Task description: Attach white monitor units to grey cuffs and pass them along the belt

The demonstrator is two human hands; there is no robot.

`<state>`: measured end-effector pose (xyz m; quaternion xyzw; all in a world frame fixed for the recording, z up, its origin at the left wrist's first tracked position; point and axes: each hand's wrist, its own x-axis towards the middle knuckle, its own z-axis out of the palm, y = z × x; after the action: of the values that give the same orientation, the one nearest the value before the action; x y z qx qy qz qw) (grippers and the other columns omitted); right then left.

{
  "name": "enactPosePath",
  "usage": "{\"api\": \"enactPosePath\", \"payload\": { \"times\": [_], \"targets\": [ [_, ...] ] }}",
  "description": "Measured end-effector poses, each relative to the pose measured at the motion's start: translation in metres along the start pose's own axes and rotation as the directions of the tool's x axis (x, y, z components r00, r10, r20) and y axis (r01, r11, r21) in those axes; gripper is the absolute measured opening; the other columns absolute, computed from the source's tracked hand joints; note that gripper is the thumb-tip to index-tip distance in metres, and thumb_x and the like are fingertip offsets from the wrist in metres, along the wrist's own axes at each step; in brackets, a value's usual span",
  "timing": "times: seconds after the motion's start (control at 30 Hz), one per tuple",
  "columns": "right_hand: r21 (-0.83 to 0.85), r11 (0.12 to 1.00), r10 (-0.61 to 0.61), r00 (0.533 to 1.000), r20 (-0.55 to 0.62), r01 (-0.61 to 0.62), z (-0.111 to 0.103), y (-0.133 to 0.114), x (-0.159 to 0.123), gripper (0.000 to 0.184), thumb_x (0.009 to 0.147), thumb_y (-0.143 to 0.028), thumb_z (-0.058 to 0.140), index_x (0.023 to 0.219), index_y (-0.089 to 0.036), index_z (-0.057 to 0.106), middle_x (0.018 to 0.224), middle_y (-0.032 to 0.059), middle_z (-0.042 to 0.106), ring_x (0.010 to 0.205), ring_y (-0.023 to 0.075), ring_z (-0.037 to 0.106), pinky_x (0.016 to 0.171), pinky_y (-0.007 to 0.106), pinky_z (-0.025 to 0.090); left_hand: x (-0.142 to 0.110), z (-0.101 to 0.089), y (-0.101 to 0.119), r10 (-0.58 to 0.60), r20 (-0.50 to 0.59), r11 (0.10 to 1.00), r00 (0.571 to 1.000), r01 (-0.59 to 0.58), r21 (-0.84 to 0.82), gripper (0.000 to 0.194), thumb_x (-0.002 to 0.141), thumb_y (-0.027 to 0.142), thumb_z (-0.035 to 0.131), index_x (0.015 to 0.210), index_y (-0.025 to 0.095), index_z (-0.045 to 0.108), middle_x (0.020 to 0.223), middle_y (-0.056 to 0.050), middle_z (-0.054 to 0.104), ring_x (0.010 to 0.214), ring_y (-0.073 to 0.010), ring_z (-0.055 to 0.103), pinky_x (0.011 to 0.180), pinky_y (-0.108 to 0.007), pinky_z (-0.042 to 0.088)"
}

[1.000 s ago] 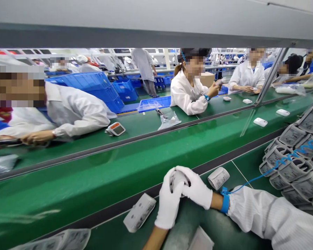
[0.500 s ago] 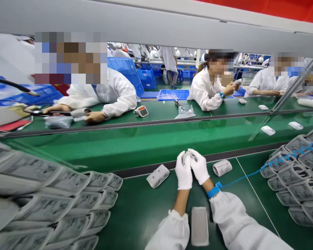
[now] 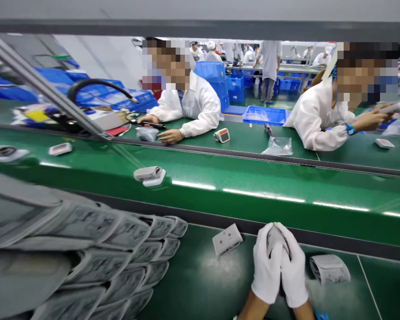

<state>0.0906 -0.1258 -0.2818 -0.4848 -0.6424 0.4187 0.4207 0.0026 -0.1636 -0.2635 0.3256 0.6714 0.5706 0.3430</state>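
Observation:
Both of my hands wear white gloves and are pressed together around a rolled grey cuff (image 3: 274,239), just in front of the dark rail. My left hand (image 3: 266,269) closes on its left side, while my right hand (image 3: 293,273) wraps the right side. Most of this cuff is hidden by the gloves; grey fabric shows between the thumbs and fingers. Left of my hands, a folded grey cuff (image 3: 227,240) with dark round spots lies on the green bench (image 3: 200,289). Another rolled cuff (image 3: 330,269) with print on it rests to the right.
Stacked rolled cuffs (image 3: 96,262) fill the left side. Beyond the rail (image 3: 213,222), a green belt (image 3: 200,195) carries a cuff on a white unit (image 3: 150,174) and a white device (image 3: 60,149). Across it, co-workers in white coats (image 3: 200,104) sit at another bench near blue crates (image 3: 266,114).
My view has turned left, so the bench and co-workers appear further right. The cuff stacks on the right have left the view. My hands stay closed together around the cuff.

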Motion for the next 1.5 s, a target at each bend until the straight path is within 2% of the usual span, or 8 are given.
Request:
{"api": "enactPosePath", "payload": {
  "times": [0.1,0.27,0.6,0.9,1.07,1.3,1.4,1.5],
  "targets": [
    [0.012,0.999,-0.03,1.0,0.004,0.03,0.0,0.002,0.003,0.046,0.093,-0.029,0.054,0.136,-0.022,0.069,0.143,0.0111,0.067,0.132,0.0322,0.064,0.116,0.054,0.051,-0.002,0.002,0.0,0.047,-0.045,0.999,0.998,-0.048,-0.012,0.047,0.095,0.03,0.053,0.14,0.022,0.063,0.147,-0.012,0.063,0.135,-0.0298,0.059,0.119,-0.043,0.045],
    [0.068,0.99,-0.118,0.992,-0.042,0.121,0.001,0.007,0.015,0.047,0.091,-0.033,0.057,0.133,-0.017,0.07,0.141,0.0158,0.068,0.13,0.0319,0.065,0.116,0.054,0.05,0.007,0.013,-0.005,0.163,-0.052,0.972,0.985,-0.169,-0.164,0.04,0.096,0.033,0.055,0.132,0.017,0.064,0.139,-0.016,0.067,0.129,-0.0294,0.063,0.116,-0.044,0.047],
    [0.124,0.975,-0.165,0.977,-0.134,0.182,0.001,0.013,0.022,0.056,0.089,-0.039,0.054,0.135,-0.011,0.067,0.14,0.0186,0.067,0.129,0.0286,0.065,0.118,0.051,0.047,0.023,0.013,0.0,0.22,0.1,0.942,0.97,-0.185,-0.279,0.038,0.09,0.034,0.063,0.122,0.014,0.066,0.132,-0.017,0.07,0.122,-0.0281,0.066,0.114,-0.044,0.048],
    [0.141,0.984,-0.098,0.989,-0.11,0.113,0.0,0.015,0.005,0.058,0.088,-0.041,0.061,0.14,-0.017,0.065,0.147,0.0177,0.063,0.135,0.0355,0.061,0.12,0.059,0.042,0.013,-0.004,0.002,0.215,0.156,0.965,0.964,-0.186,-0.183,0.041,0.087,0.028,0.064,0.126,0.016,0.069,0.131,-0.013,0.073,0.121,-0.0283,0.069,0.11,-0.042,0.053],
    [0.076,0.992,-0.091,0.993,-0.077,0.097,0.001,0.011,-0.007,0.053,0.093,-0.037,0.056,0.142,-0.018,0.062,0.148,0.0156,0.062,0.138,0.0331,0.059,0.119,0.055,0.045,0.003,-0.011,0.004,0.196,0.15,0.974,0.969,-0.175,-0.14,0.045,0.088,0.027,0.059,0.131,0.018,0.068,0.138,-0.012,0.07,0.128,-0.0285,0.065,0.115,-0.041,0.048],
    [0.102,0.99,-0.086,0.991,-0.098,0.096,0.01,0.0,-0.001,0.052,0.09,-0.025,0.053,0.14,-0.016,0.063,0.146,0.0151,0.064,0.137,0.0279,0.06,0.122,0.049,0.044,0.012,-0.009,0.002,0.163,0.196,0.984,0.967,-0.145,-0.101,0.049,0.095,0.044,0.055,0.134,0.017,0.063,0.145,-0.015,0.064,0.137,-0.0303,0.06,0.12,-0.042,0.043],
    [0.114,0.988,-0.092,0.986,-0.138,0.108,0.013,-0.003,0.003,0.051,0.09,-0.026,0.055,0.138,-0.015,0.065,0.143,0.0148,0.066,0.134,0.0269,0.062,0.12,0.046,0.046,0.015,-0.01,0.008,0.153,0.248,0.987,0.957,-0.137,-0.079,0.059,0.094,0.055,0.055,0.136,0.015,0.061,0.148,-0.018,0.061,0.14,-0.0318,0.057,0.121,-0.045,0.042],
    [0.124,0.982,-0.118,0.977,-0.179,0.141,0.006,-0.007,-0.008,0.052,0.09,-0.027,0.057,0.14,-0.014,0.064,0.143,0.0163,0.065,0.134,0.0283,0.062,0.12,0.047,0.047,0.014,-0.031,0.028,0.142,0.404,0.99,0.904,-0.129,-0.06,0.069,0.087,0.061,0.065,0.138,0.016,0.061,0.15,-0.018,0.061,0.14,-0.0343,0.057,0.122,-0.049,0.042]
  ]
}}
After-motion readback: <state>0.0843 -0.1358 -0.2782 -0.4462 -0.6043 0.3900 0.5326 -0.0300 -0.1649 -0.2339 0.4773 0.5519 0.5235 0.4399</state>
